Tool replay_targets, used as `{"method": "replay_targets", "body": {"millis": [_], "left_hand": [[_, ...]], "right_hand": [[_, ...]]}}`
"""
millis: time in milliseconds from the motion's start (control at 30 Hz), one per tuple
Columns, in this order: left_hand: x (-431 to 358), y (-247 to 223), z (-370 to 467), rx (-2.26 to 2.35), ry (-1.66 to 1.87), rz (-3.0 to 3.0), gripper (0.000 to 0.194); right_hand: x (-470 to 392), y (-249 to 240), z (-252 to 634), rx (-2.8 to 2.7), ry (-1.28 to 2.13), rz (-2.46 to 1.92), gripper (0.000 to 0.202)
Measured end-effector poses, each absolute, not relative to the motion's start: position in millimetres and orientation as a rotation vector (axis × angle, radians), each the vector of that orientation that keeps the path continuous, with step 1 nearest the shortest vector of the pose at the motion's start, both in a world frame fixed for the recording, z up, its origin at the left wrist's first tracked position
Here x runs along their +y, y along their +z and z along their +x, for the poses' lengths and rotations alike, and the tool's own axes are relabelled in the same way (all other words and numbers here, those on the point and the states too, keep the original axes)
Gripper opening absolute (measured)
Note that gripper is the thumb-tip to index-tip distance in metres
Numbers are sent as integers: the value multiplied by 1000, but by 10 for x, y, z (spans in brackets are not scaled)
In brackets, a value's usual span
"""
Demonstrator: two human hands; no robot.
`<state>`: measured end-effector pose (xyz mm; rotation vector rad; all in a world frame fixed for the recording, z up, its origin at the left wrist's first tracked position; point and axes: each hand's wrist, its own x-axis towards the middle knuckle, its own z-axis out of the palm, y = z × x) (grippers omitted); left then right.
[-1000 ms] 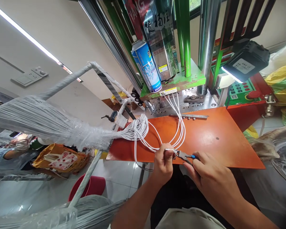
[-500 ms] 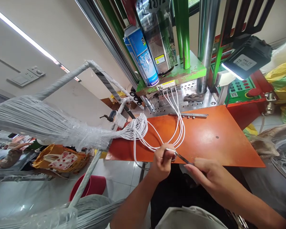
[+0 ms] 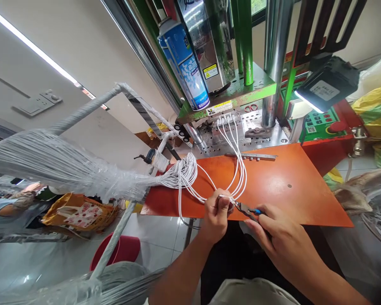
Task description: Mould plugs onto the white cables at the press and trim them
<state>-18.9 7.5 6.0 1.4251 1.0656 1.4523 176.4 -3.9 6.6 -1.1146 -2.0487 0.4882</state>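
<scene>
Two hands on one small piece: plier work looks like the step in hand

Left hand (image 3: 216,217) closed, thumb and fingers pinching a small piece (image 3: 227,197), whitish with some metal; too small to tell more. Right hand (image 3: 280,228) wrapped around blue-handled pliers (image 3: 248,209), nose at the piece, just right of the left hand. Can't tell if the jaws are biting.

My read: next move calls for a firm left pinch and a short, controlled squeeze or pull, nose kept clear of the left thumb and the white cables (image 3: 244,173). Those loop just beyond the left hand; can't tell if they join the piece.

Farther out: orange board (image 3: 273,192) spreads ahead of both hands, metal bar (image 3: 260,157) on it. Coiled bundle (image 3: 188,166) ahead-left. Cables run forward to a metal block (image 3: 227,136) below the green press plate (image 3: 254,94).
</scene>
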Motion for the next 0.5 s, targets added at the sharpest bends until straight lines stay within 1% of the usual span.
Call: {"method": "replay_targets", "body": {"millis": [100, 167, 233, 333, 400, 433, 500], "left_hand": [[50, 58, -123, 1131, 1504, 1503, 38], [35, 53, -93, 1178, 1534, 1521, 35], [20, 50, -80, 1222, 1552, 1520, 33], [1, 60, -87, 1259, 1527, 1518, 33], [-1, 75, -102, 1249, 1509, 1537, 34], [4, 82, -111, 1229, 1505, 1551, 35], [28, 89, -129, 1167, 1499, 1546, 37]], "right_hand": [[-62, 45, 1728, -2074, 71, -1133, 43], [-55, 51, 1709, -2076, -53, -1127, 41], [-38, 67, 1700, -2083, -85, -1118, 41], [-13, 76, 1710, -2105, -55, -1094, 42], [3, 68, 1734, -2107, 43, -1078, 45], [14, 63, 1751, -2105, 144, -1072, 47], [44, 61, 1792, -2094, 477, -1069, 53]]}}
